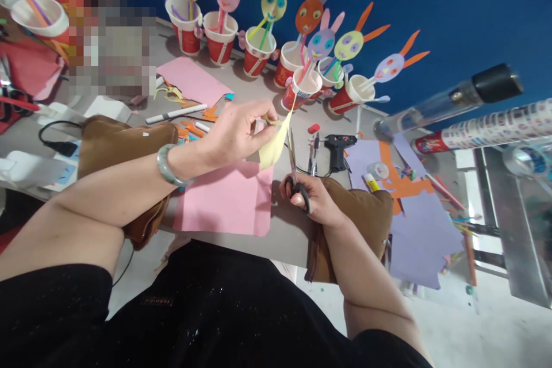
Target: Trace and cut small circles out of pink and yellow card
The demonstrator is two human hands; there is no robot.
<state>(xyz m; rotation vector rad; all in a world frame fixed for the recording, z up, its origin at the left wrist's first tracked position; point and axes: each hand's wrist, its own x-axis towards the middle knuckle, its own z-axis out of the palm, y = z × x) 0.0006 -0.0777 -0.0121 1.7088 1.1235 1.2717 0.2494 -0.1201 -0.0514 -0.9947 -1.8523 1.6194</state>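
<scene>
My left hand (241,132) pinches a piece of yellow paper (272,148), holding it above the table. A thin yellow strip rises from the paper's upper right corner. Black-handled scissors (295,175) are in my right hand (317,198), with fingers through the handle loops. Their blades point up and away from me, right beside the paper's edge; whether they touch it I cannot tell. Beneath the hands lies a pink sheet (226,201) on the grey table (282,238).
Red paper cups (219,40) with paper rabbit faces stand in a row at the back. A black glue gun (339,149) lies right of the scissors. Purple sheets (416,236), a patterned cup stack (487,132) and brown cushions (362,207) are around. Another pair of scissors (11,89) is far left.
</scene>
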